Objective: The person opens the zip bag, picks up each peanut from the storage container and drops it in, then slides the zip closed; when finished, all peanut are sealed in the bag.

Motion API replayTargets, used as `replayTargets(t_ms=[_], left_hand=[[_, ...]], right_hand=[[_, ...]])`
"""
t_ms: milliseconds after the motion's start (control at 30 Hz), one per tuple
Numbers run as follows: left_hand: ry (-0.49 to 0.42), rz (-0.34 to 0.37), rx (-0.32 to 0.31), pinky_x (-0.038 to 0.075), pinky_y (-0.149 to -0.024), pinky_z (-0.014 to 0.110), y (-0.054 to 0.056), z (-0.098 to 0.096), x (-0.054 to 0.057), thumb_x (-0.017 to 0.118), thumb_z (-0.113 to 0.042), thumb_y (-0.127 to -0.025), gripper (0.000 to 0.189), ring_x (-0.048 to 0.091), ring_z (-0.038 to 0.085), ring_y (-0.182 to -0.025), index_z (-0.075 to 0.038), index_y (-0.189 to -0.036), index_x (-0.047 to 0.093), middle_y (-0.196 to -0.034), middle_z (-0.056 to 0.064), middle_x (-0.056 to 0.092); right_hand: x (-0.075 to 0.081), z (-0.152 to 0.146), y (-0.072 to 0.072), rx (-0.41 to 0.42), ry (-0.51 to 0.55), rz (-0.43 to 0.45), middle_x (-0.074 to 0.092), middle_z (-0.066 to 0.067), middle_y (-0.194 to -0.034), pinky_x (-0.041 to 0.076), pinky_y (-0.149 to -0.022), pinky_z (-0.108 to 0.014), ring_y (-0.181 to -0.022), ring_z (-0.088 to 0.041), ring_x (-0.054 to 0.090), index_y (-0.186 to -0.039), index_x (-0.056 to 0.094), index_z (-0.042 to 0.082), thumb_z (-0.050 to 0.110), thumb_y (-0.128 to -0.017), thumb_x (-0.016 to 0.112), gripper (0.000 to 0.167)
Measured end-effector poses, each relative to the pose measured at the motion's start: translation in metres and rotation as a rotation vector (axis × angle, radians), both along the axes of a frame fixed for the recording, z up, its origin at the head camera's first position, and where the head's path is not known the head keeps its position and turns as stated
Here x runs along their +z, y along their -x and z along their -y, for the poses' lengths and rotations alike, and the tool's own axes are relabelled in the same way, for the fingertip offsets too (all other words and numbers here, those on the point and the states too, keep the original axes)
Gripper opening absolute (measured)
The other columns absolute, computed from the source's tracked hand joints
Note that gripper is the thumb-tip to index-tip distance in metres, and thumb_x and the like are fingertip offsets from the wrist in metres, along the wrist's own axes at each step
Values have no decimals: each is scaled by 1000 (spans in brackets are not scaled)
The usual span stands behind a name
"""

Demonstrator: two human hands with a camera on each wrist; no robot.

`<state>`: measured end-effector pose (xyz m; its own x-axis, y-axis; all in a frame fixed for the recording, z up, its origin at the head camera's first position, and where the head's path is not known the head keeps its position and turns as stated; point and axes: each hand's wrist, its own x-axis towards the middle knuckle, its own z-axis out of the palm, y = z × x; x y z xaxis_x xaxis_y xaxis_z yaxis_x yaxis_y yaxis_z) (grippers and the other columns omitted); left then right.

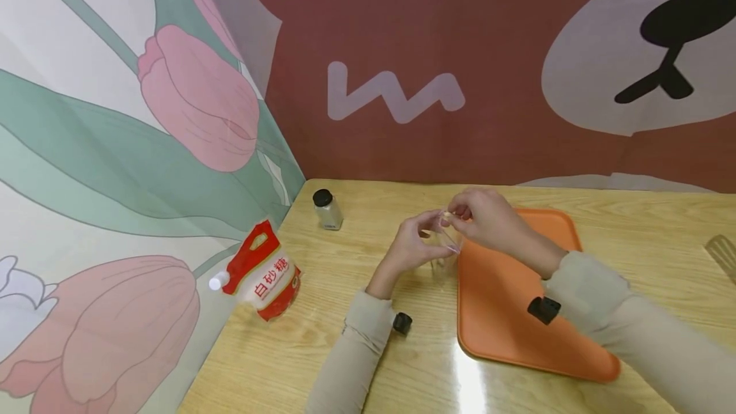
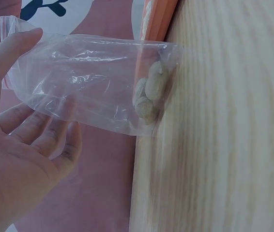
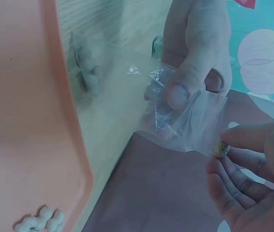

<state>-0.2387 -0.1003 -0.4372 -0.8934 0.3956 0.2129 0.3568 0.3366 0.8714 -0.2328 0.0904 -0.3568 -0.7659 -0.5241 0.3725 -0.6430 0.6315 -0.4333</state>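
My left hand (image 1: 409, 245) holds a clear zip bag (image 2: 93, 82) near its mouth, with the thumb on one side and the fingers on the other. Several peanuts in their shells (image 2: 156, 82) lie at the bottom of the bag, close above the wooden table. At the bag's mouth, my right hand (image 1: 489, 217) pinches one peanut (image 3: 220, 149) between thumb and fingertips. The right forearm reaches over an orange tray (image 1: 517, 305). In the right wrist view a few more peanuts (image 3: 41, 220) lie on that tray near its edge.
A red and white bag of sugar with a white spout (image 1: 270, 283) stands at the table's left. Behind it is a small glass jar with a black cap (image 1: 329, 213). A slotted spatula (image 1: 723, 254) shows at the right edge.
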Motion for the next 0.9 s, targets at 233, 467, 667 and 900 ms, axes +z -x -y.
replayTargets(t_ms=[233, 467, 667, 900], left_hand=[[4, -1, 4, 47, -93, 55, 1, 1, 0, 85, -10, -79, 71, 62, 16, -102, -5, -142, 53, -119, 12, 67], [7, -14, 4, 50, -91, 46, 1, 3, -1, 87, -17, -78, 73, 61, 6, -98, -7, -142, 54, -113, -2, 68], [6, -8, 1, 49, -91, 48, 0, 2, -1, 86, -17, -78, 73, 61, 6, -98, -6, -142, 54, -114, 0, 68], [-11, -29, -28, 48, -93, 49, 1, 3, -1, 85, -14, -79, 71, 62, 8, -100, -6, -142, 53, -121, 13, 68]], right_hand=[[-1, 2, 1, -1, 4, 21, 67, -4, -81, 54, -66, -42, -73, -21, 64, -93, 74, 1, 6, -87, 75, 8], [-2, 3, -2, -8, 20, 69, 68, -5, -85, 54, -68, -43, -76, -23, 64, -97, 74, 0, 12, -88, 76, 16], [-2, 3, -2, -14, 16, 74, 68, -6, -86, 54, -69, -44, -77, -23, 64, -98, 74, 0, 13, -88, 76, 17], [3, -9, 1, -47, 16, 50, 69, -11, -90, 53, -71, -47, -79, -27, 64, -99, 73, -3, 9, -86, 76, 17]])
